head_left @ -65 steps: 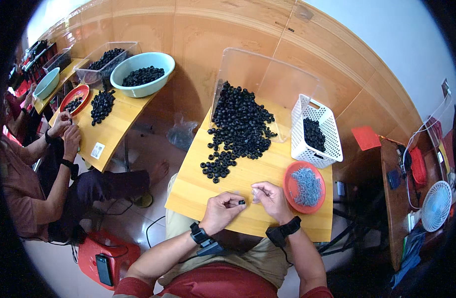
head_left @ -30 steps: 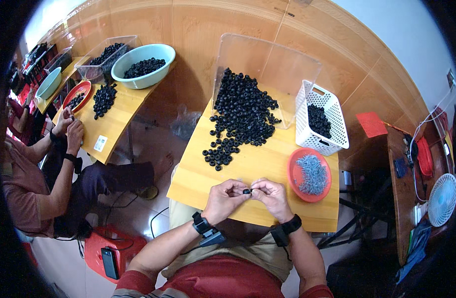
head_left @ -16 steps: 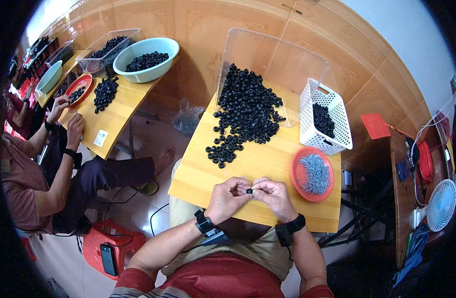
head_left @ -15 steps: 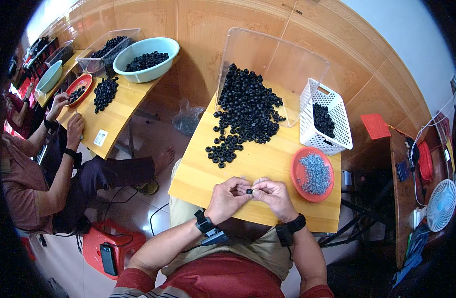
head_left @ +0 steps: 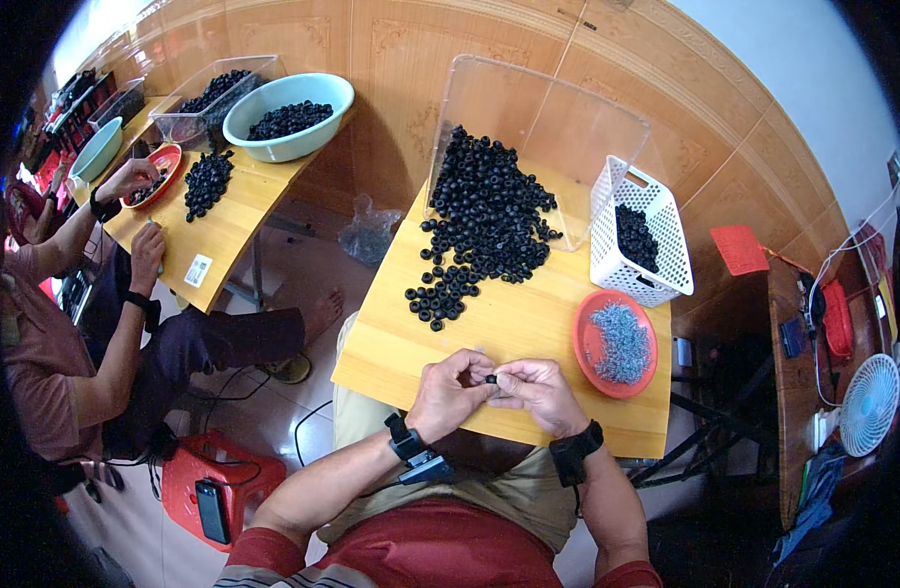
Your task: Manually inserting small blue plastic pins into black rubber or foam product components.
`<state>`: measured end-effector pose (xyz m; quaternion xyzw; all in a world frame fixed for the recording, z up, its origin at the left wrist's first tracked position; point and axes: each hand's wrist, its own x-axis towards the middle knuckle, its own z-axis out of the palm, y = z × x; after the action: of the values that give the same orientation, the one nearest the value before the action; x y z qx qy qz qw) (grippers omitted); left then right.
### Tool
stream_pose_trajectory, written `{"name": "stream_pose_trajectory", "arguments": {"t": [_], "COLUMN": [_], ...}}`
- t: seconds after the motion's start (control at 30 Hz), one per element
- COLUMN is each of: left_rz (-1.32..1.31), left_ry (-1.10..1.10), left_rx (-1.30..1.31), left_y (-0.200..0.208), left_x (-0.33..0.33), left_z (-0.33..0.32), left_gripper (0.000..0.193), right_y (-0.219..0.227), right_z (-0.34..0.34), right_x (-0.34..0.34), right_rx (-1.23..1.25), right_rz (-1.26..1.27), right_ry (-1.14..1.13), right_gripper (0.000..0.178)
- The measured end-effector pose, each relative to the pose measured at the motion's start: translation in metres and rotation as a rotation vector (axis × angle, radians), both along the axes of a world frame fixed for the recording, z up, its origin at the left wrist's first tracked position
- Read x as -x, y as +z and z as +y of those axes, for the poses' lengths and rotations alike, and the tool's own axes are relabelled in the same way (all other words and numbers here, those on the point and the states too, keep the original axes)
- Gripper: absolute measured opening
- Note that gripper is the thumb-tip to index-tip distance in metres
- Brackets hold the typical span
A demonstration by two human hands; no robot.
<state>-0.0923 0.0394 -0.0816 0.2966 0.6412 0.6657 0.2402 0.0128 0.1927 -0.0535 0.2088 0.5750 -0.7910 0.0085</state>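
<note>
Both my hands meet over the near edge of the wooden table [head_left: 391, 338]. My left hand [head_left: 448, 394] pinches a small round black part [head_left: 491, 379] between thumb and fingers. From the other side, the closed fingertips of my right hand [head_left: 540, 392] press against the same part; whether they also hold a small metal piece is too small to tell. Beyond my hands lies a heap of the same black ring-like parts [head_left: 484, 211], spilling from a clear plastic bin [head_left: 558, 118] tipped on its side. A red plate [head_left: 614, 390] of small silvery metal pieces [head_left: 621, 343] sits right of my right hand.
A white perforated basket [head_left: 665, 235] with black parts stands at the back right. A fan [head_left: 869, 404] is at the far right. On the left, a co-worker sits at another table [head_left: 239, 220] with a pale green bowl [head_left: 264, 149]. A red stool [head_left: 264, 480] stands on the floor.
My right fingers have shifted slightly on the black part, which looks a little tilted. The co-worker's far hand has moved over their red plate.
</note>
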Motion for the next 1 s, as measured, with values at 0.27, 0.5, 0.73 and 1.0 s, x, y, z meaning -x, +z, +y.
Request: {"name": "stream_pose_trajectory", "arguments": {"t": [0.27,0.5,0.73,1.0], "left_rz": [0.180,0.362,0.423,0.185], "left_ry": [-0.025,-0.037,-0.068,-0.044], "left_rx": [0.081,0.033,-0.014,-0.030], "left_y": [0.017,0.006,0.005,0.015], "left_x": [0.002,0.005,0.005,-0.001], "left_z": [-0.002,-0.002,-0.003,0.002], "left_gripper": [0.022,0.019,0.018,0.024], "right_y": [-0.010,-0.010,-0.011,0.020], "right_z": [-0.001,-0.005,-0.002,0.006], "right_x": [-0.004,-0.003,-0.001,0.004], "right_rx": [0.044,0.010,0.069,-0.054], "right_rz": [0.087,0.119,0.142,0.082], "right_ry": [-0.054,-0.085,-0.067,-0.132], "right_gripper": [0.015,0.012,0.009,0.012]}}
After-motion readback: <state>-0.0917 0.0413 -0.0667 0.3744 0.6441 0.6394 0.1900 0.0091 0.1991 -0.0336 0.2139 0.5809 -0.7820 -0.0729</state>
